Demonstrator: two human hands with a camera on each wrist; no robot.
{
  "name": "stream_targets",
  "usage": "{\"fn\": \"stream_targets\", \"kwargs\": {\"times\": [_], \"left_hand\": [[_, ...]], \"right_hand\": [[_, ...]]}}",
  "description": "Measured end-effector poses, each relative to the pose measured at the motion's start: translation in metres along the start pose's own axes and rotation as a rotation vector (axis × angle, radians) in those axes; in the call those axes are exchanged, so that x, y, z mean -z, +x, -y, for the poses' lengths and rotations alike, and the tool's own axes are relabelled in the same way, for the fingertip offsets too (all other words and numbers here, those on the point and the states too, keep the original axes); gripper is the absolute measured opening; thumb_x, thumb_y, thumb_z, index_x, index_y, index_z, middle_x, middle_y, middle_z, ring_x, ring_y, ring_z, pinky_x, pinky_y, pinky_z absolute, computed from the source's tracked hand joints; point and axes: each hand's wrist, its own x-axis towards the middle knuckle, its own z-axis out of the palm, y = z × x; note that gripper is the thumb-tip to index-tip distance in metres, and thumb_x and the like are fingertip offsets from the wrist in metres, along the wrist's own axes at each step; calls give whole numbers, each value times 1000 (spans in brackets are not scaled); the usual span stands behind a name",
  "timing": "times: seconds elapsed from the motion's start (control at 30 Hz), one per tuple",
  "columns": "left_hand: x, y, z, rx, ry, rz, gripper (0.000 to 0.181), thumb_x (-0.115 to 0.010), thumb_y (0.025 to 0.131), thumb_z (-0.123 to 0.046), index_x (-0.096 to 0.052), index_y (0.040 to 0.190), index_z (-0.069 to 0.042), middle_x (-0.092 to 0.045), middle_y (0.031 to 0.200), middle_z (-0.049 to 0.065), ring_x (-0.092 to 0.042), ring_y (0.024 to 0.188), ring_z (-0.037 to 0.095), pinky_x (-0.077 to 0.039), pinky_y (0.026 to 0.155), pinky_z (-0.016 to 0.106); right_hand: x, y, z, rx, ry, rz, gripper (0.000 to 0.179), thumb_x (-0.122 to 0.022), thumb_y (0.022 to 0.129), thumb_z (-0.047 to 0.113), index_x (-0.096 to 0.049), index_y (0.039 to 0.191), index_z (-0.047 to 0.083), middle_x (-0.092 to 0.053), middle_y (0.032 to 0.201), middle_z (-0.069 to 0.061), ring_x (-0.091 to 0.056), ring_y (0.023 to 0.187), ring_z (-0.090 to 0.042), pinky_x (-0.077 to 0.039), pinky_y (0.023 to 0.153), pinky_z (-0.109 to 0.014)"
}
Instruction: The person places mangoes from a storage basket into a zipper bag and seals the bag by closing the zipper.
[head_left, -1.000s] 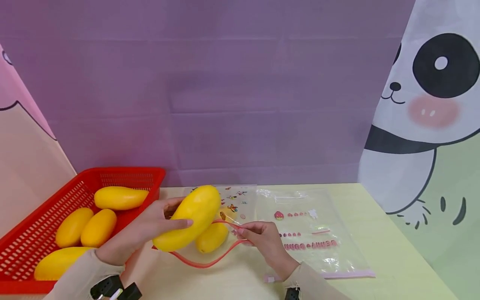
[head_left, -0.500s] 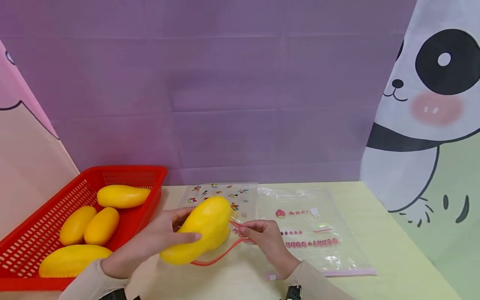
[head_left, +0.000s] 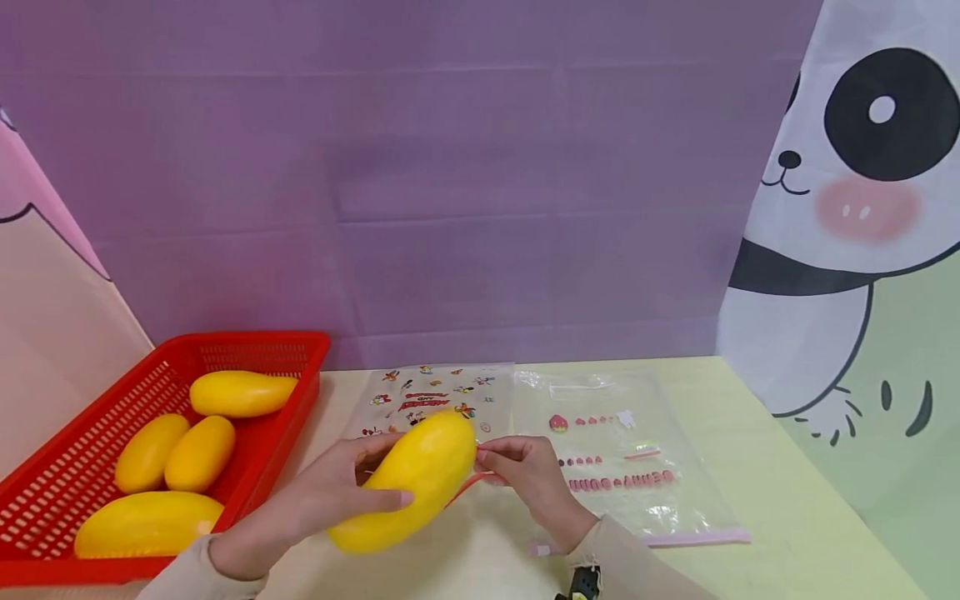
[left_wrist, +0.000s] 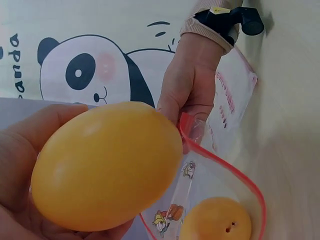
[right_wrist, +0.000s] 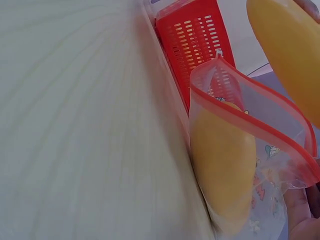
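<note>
My left hand [head_left: 322, 492] grips a large yellow mango [head_left: 416, 483] from its left side, thumb along the near side. This mango is over the mouth of a clear zip bag [head_left: 438, 387] with cartoon prints. My right hand [head_left: 528, 479] pinches the right end of the bag's red zip edge [right_wrist: 240, 117], which stands spread apart. Inside the bag lies another mango [right_wrist: 222, 160]; its end with small dark holes shows in the left wrist view. From the head, the held mango hides the inner one and most of the opening.
A red plastic basket [head_left: 262, 479] with several yellow mangoes [head_left: 198, 454] stands at the left. Right of the cartoon bag lies a flat clear bag [head_left: 622, 508] with a pink zip edge. A purple cloth [head_left: 450, 183] hangs behind the table.
My left hand has brought the mango right and lower, over the bag's opening, covering the inner mango in the head view. My right hand stays at the zip edge.
</note>
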Motion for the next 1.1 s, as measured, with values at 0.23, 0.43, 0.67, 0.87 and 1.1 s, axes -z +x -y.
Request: {"fn": "stream_targets", "kwargs": {"times": [0.23,0.43,0.67,0.87,1.1], "left_hand": [[-7,-2,9,30,42,42,70,-76,78,-23,-46,137,0,-60,116,9,-55,95,21,-51,79,23],[-12,-8,15,133,114,-17,78,-80,72,-33,-47,136,-2,-59,117,6,-54,94,19,-54,82,31],[-17,-8,21,170,165,-90,82,-82,69,-34,-48,136,-3,-61,113,3,-54,90,18,-53,77,27],[-24,-7,27,193,213,-117,82,-83,68,-33,-49,136,-3,-60,116,3,-53,91,16,-53,77,28],[-28,-4,25,199,222,-137,82,-84,66,-32,-49,136,-4,-62,117,2,-53,89,15,-53,77,27]], "right_hand": [[-2,0,0,4,-3,3,26,-68,86,9,-67,103,-10,-72,94,-15,-70,79,-14,-57,73,-29],[-2,0,0,-4,-38,-3,26,-70,84,12,-69,101,-8,-72,92,-14,-70,77,-13,-57,71,-28],[-1,0,1,-19,-55,-23,24,-71,83,10,-69,99,-7,-73,90,-12,-69,74,-9,-56,68,-24],[-2,-2,0,-38,-33,-11,26,-71,83,13,-69,100,-7,-73,89,-12,-69,74,-10,-56,68,-23],[-1,-1,2,-19,-27,-9,25,-70,84,12,-69,100,-7,-73,91,-13,-69,76,-12,-56,70,-23]]}}
